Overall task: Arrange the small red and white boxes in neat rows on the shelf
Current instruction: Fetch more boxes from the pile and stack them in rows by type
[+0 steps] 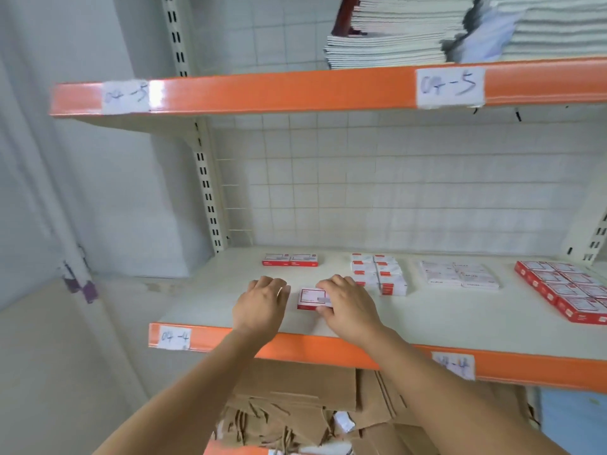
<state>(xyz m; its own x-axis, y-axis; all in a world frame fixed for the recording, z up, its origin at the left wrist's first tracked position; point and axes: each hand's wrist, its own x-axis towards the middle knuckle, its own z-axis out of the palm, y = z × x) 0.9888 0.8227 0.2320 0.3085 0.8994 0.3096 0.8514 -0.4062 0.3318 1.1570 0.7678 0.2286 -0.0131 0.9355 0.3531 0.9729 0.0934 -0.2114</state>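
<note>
The right hand [349, 305] pinches one small red and white box [312, 299] by its right end, thumb at the near edge and fingers curled over the far edge, and the box lies flat on the shelf [427, 318] between the two hands, well in front of the pair of boxes [290, 259] at the back. The left hand [261, 307] rests on the shelf just left of it with fingers curled down, and I cannot tell if it holds something. The box looks like light, stiff cardboard with smooth faces, so I judge it slides easily and is best held by its two long edges, without hard squeezing.
</note>
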